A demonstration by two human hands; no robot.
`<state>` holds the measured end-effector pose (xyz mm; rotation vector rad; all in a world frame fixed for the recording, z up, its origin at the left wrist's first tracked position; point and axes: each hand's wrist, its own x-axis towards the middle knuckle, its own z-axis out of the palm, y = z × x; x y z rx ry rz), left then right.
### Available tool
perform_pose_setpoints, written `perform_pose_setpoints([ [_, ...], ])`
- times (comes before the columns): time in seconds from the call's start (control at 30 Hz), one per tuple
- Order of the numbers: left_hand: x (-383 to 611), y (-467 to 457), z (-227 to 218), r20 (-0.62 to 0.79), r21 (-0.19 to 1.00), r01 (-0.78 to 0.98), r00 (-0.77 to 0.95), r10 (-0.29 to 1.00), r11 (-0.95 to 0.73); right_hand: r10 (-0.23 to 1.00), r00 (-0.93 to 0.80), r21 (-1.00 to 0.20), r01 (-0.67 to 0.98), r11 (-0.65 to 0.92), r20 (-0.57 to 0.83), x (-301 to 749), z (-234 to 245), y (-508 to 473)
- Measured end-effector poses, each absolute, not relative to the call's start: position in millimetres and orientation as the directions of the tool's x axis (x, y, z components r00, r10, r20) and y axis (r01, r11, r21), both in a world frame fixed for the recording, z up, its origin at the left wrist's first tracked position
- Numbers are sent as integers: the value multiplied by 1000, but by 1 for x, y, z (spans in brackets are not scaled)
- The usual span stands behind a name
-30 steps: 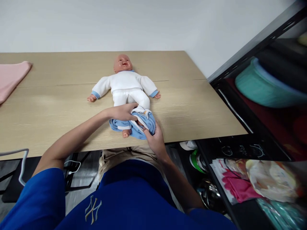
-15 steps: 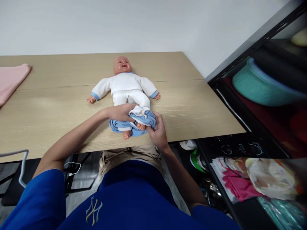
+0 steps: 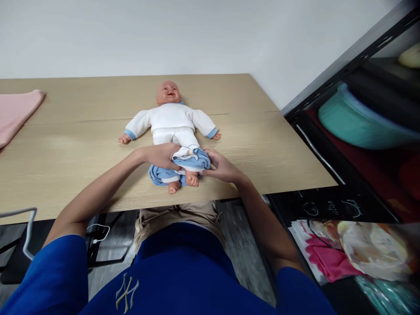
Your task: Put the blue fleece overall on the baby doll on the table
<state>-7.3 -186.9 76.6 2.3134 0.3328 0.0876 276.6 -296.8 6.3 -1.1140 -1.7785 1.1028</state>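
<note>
A baby doll [image 3: 172, 116] in a white top with blue cuffs lies face up on the table, its head away from me. Bunched blue-and-white doll pants [image 3: 197, 161] ring its lower legs, and both bare feet stick out toward me. My left hand [image 3: 162, 155] grips the bunched fabric from the left, its fingertips partly hidden in the folds. On the other side, my right hand [image 3: 221, 166] pinches the pants' edge near the doll's ankle, thumb and fingers closed around the cloth.
A pink cloth [image 3: 19, 113] lies at the table's left end. To the right stands a black shelf rack holding a teal basin [image 3: 364, 118], with packaged items and a pink cloth piece [image 3: 331, 258] lower down. A white cable [image 3: 31, 232] loops at the left edge.
My right hand has shifted up and outward around the pants, its wrist now over the table. The cloth sits slightly higher on one leg, and more of that foot shows.
</note>
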Motion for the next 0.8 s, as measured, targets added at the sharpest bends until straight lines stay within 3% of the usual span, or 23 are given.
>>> perform_pose_setpoints([
  [0.23, -15, -202, 95, 2, 548, 230, 961, 276, -804, 865, -435, -750, 478, 457, 250, 289, 51, -304],
  [0.4, -55, -200, 114, 10, 476, 403, 886, 463, -782, 858, -439, -805, 387, 450, 268, 289, 56, -285],
  [0.57, -90, -196, 105, -11, 608, 394, 872, 489, -689, 904, -398, -914, 289, 284, 156, 288, 47, -264],
  [0.7, -95, -205, 81, 85, 709, 292, 868, 489, -641, 838, -534, -835, 407, 370, 112, 292, 48, -261],
  [0.8, -93, -209, 58, 184, 797, 189, 830, 527, -574, 838, -526, -846, 373, 381, 146, 290, 41, -260],
])
